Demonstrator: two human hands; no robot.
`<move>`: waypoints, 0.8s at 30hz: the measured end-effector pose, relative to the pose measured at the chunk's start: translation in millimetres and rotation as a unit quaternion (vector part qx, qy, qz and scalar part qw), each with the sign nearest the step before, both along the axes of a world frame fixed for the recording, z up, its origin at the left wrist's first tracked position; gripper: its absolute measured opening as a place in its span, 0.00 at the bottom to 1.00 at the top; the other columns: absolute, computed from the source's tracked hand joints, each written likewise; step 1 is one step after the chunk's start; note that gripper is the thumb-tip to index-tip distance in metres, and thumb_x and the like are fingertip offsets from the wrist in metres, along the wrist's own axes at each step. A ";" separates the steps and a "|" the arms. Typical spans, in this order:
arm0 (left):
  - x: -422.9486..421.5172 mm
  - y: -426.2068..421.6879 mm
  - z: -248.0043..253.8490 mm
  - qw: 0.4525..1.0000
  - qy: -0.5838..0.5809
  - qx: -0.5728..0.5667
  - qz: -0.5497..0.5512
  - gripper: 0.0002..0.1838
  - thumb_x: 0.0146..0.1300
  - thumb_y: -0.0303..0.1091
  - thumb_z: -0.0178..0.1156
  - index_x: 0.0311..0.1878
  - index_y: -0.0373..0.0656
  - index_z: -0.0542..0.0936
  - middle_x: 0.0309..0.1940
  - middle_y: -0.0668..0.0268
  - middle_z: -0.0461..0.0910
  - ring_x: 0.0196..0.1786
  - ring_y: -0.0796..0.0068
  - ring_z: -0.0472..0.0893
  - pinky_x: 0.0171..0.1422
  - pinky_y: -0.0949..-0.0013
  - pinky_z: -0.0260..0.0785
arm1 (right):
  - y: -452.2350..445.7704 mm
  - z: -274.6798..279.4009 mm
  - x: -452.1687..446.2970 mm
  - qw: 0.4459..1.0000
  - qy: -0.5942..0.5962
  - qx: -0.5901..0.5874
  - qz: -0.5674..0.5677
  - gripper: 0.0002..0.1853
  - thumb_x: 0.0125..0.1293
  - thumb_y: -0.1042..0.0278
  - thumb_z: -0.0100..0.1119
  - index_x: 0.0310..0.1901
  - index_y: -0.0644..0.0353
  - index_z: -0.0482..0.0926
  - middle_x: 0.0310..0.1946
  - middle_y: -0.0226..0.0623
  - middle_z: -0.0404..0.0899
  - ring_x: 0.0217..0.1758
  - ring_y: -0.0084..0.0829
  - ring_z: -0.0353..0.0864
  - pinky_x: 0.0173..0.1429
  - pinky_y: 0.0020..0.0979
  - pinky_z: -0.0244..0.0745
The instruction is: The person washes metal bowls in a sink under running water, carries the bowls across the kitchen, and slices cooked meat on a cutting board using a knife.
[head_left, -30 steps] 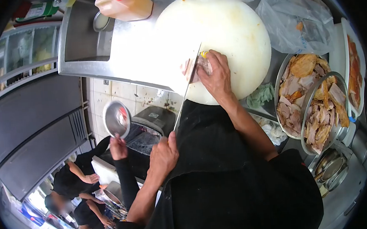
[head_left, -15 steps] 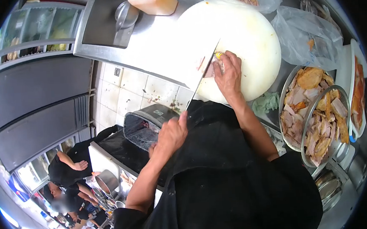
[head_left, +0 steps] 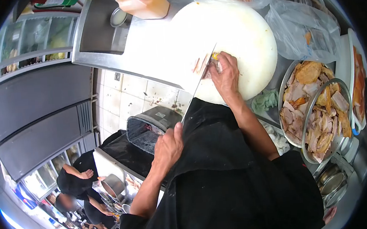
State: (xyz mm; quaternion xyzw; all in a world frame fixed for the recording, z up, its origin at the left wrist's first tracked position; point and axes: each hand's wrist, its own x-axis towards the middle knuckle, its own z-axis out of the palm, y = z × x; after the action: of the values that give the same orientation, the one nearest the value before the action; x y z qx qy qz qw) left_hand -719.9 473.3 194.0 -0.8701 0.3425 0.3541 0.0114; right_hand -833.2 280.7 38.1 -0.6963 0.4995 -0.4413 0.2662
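My left hand [head_left: 168, 147] is closed on the handle end of a long, thin knife [head_left: 196, 90]. The blade slants up and right across the round white cutting board [head_left: 250, 39]. On the board, my right hand [head_left: 225, 73] grips a small piece of meat [head_left: 206, 74] beside the blade, its fingers bent over it and mostly hiding it. Something yellow [head_left: 215, 56] shows at the fingertips; its nature is unclear. Thin meat slices [head_left: 199, 65] lie just left of the blade.
Bowls of cut meat [head_left: 293, 91] [head_left: 323, 135] stand right, near a green cloth [head_left: 265, 101] and plastic bag [head_left: 302, 31]. A jug [head_left: 145, 3] stands by the sink [head_left: 102, 29]. An open bin [head_left: 145, 135] is below left; co-workers [head_left: 76, 175] stand beyond.
The slices left of the blade look more spread out. Another person's hand with a metal bowl has left the area by the bin. The camera view has shifted.
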 end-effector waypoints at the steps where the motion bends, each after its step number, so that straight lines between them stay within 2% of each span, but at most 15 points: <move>1: 1.6 5.3 5.1 1.000 -0.004 0.022 0.001 0.34 0.77 0.56 0.41 0.34 0.30 0.79 0.35 0.30 0.79 0.46 0.27 0.78 0.54 0.38 0.69 | -0.1 -0.2 -0.7 1.000 0.004 0.007 0.010 0.15 0.56 0.78 0.65 0.46 0.69 0.79 0.50 0.51 0.79 0.54 0.51 0.76 0.58 0.44 0.74; 3: 8.6 16.3 -4.8 0.999 0.003 0.030 -0.021 0.34 0.77 0.55 0.40 0.35 0.30 0.80 0.35 0.31 0.79 0.46 0.27 0.78 0.55 0.38 0.70 | -0.9 -0.8 -3.1 0.999 0.015 0.022 0.027 0.17 0.57 0.75 0.66 0.48 0.70 0.80 0.52 0.52 0.79 0.56 0.51 0.76 0.61 0.44 0.73; 4: 7.1 12.8 -8.9 0.999 0.004 0.047 -0.025 0.34 0.77 0.55 0.40 0.35 0.30 0.80 0.35 0.31 0.79 0.46 0.27 0.78 0.55 0.38 0.70 | -1.7 1.5 -1.4 1.000 0.013 -0.020 0.020 0.16 0.54 0.81 0.64 0.46 0.69 0.79 0.49 0.51 0.79 0.51 0.51 0.77 0.57 0.44 0.74; 5: 4.6 10.2 -14.1 0.998 0.004 0.063 -0.025 0.34 0.77 0.55 0.40 0.35 0.30 0.81 0.35 0.31 0.79 0.46 0.27 0.79 0.55 0.38 0.70 | -1.2 2.7 -2.9 0.999 0.017 -0.016 0.025 0.16 0.54 0.81 0.64 0.46 0.69 0.79 0.49 0.51 0.79 0.51 0.51 0.77 0.57 0.44 0.74; 6: 4.4 1.4 -28.2 0.999 0.004 0.024 -0.034 0.34 0.77 0.55 0.42 0.32 0.30 0.81 0.34 0.30 0.79 0.45 0.27 0.79 0.54 0.38 0.71 | -3.8 3.7 -3.0 0.999 0.018 -0.017 0.028 0.16 0.54 0.81 0.64 0.46 0.69 0.79 0.48 0.51 0.79 0.51 0.52 0.77 0.56 0.44 0.75; 9: 9.2 -40.1 -44.2 0.995 0.047 -0.048 -0.068 0.33 0.77 0.54 0.43 0.32 0.30 0.81 0.33 0.30 0.79 0.44 0.27 0.79 0.53 0.38 0.71 | -5.7 0.2 -4.5 0.998 0.039 -0.021 0.036 0.14 0.56 0.79 0.63 0.46 0.68 0.79 0.48 0.50 0.80 0.50 0.51 0.78 0.56 0.44 0.75; 12: 18.7 -46.1 -41.1 0.998 0.004 -0.061 -0.031 0.32 0.77 0.53 0.44 0.32 0.30 0.79 0.31 0.30 0.78 0.43 0.26 0.78 0.51 0.37 0.70 | -6.7 -8.2 -8.2 0.998 0.045 -0.021 0.040 0.14 0.57 0.79 0.63 0.47 0.67 0.79 0.48 0.49 0.80 0.50 0.50 0.78 0.56 0.44 0.75; 15: 12.9 -28.0 -21.1 0.995 0.020 -0.101 -0.014 0.32 0.77 0.53 0.43 0.32 0.31 0.78 0.31 0.30 0.78 0.42 0.26 0.78 0.49 0.37 0.70 | -2.9 2.5 -5.5 1.000 0.030 0.008 0.006 0.14 0.57 0.78 0.63 0.47 0.67 0.79 0.48 0.48 0.80 0.51 0.50 0.78 0.56 0.44 0.75; 19: 6.1 -7.3 -7.8 0.999 0.025 -0.036 -0.005 0.32 0.77 0.54 0.42 0.31 0.31 0.77 0.31 0.30 0.78 0.42 0.26 0.78 0.49 0.36 0.69 | -3.2 -0.5 -5.5 1.000 0.019 0.010 0.002 0.14 0.57 0.79 0.63 0.46 0.68 0.79 0.48 0.48 0.80 0.51 0.50 0.78 0.56 0.43 0.75; 24: 14.1 16.3 -10.7 0.998 0.040 -0.008 -0.051 0.31 0.77 0.53 0.43 0.33 0.31 0.78 0.30 0.31 0.78 0.40 0.27 0.78 0.48 0.36 0.70 | -4.2 -1.7 -6.0 1.000 0.017 -0.002 0.014 0.14 0.56 0.79 0.63 0.46 0.68 0.78 0.46 0.49 0.80 0.51 0.50 0.78 0.56 0.43 0.75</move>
State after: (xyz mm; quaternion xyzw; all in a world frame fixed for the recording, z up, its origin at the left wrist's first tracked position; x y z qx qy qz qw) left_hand -705.8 489.7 183.3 -0.8367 0.3896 0.3847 0.0084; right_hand -839.2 276.4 36.4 -0.7113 0.4933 -0.4264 0.2625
